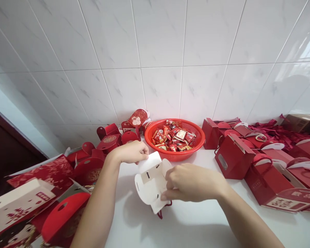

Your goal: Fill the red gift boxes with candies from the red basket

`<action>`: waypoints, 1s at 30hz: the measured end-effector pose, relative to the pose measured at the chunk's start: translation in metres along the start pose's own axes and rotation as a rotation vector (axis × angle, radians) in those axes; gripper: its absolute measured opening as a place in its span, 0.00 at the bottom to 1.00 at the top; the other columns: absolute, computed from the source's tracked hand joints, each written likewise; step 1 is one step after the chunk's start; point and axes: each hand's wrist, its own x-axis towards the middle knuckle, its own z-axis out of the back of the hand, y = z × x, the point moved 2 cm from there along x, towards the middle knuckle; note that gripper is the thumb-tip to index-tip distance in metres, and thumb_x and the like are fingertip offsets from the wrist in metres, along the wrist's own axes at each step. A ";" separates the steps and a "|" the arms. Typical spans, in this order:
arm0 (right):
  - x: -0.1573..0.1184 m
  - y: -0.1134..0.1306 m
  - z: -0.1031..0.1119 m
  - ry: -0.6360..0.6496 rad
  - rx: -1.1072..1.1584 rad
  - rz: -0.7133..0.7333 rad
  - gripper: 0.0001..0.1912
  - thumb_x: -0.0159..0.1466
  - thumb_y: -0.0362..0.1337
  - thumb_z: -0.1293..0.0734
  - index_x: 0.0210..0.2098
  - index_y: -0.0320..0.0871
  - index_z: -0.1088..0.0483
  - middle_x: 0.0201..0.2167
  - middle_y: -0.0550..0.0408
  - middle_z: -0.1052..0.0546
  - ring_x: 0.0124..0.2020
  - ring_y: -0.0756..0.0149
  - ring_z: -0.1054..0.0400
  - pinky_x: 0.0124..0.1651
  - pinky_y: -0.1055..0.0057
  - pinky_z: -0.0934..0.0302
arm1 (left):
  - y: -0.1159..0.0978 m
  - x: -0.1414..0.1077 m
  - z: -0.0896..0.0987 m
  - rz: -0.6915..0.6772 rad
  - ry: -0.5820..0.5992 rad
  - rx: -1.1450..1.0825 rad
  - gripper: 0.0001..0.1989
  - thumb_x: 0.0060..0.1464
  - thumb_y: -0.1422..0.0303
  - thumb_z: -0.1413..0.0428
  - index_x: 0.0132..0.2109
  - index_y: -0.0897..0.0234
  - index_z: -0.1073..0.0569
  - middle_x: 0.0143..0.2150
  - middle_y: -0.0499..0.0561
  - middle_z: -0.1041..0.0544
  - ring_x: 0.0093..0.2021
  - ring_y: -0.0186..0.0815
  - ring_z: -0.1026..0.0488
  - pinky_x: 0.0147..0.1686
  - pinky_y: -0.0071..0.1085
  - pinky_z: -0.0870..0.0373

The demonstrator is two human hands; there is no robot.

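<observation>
A small paper gift box [151,186] stands opened on the white table, its white inside facing me and its flaps spread. My left hand [133,152] pinches the flap at its far edge between thumb and fingers. On the near right side, my right hand [184,181] has its fingers curled round the box's right flap and wall. A dark red cord [160,214] loops out from under the near edge. Just beyond the box stands a red plastic basket [175,157] filled with wrapped candies [174,135].
Red gift boxes [110,141] crowd the left side, with larger printed boxes [18,206] nearer me. On the right are several more red boxes [235,155], dark red ribbons [271,132] and a brown carton [303,122]. A tiled wall [160,86] closes the back.
</observation>
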 end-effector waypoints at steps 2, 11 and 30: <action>-0.003 -0.008 0.003 -0.029 -0.062 -0.135 0.15 0.67 0.41 0.35 0.28 0.39 0.26 0.28 0.52 0.27 0.24 0.68 0.37 0.24 0.69 0.54 | 0.000 0.003 -0.002 0.022 0.033 -0.061 0.05 0.45 0.68 0.47 0.24 0.61 0.33 0.21 0.48 0.26 0.26 0.37 0.26 0.26 0.27 0.36; 0.005 -0.029 0.006 0.033 -0.207 -0.292 0.17 0.53 0.39 0.22 0.39 0.41 0.27 0.39 0.50 0.23 0.38 0.57 0.28 0.28 0.70 0.52 | 0.013 0.033 -0.026 0.040 0.327 -0.291 0.05 0.42 0.67 0.42 0.25 0.64 0.28 0.23 0.51 0.21 0.27 0.39 0.21 0.30 0.33 0.24; 0.033 -0.159 0.018 -0.750 0.450 -0.401 0.14 0.65 0.34 0.36 0.49 0.41 0.27 0.50 0.47 0.22 0.47 0.61 0.26 0.49 0.66 0.35 | -0.019 0.108 -0.005 -0.262 -0.274 -0.055 0.16 0.57 0.67 0.47 0.51 0.63 0.24 0.54 0.56 0.20 0.55 0.45 0.25 0.57 0.36 0.31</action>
